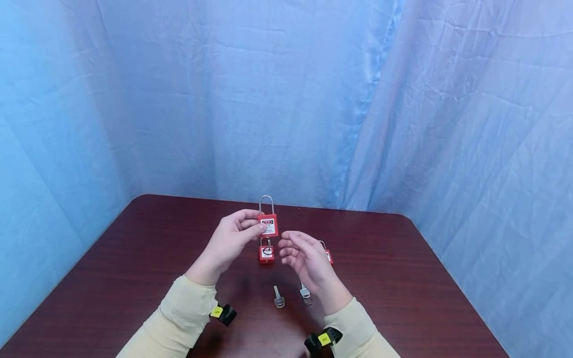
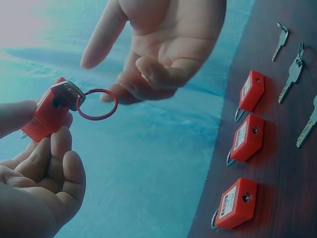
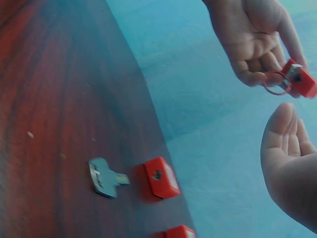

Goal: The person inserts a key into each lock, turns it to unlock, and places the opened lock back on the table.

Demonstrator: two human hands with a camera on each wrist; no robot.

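Pinched in the left hand, a red padlock shows its silver shackle upright and a key with a red ring in its base.

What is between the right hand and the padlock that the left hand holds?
Only open air and a red key ring hanging from the padlock, seen in the left wrist view.

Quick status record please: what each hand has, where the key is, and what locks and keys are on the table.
Left hand: grips a red padlock by its body, held above the table, shackle up.
Key: seated in the held padlock's underside, with a red ring hanging from it.
Right hand: holds nothing, fingers loosely curled, close to the ring, not touching it.
Table: three more red padlocks in a row, three loose keys beside them.
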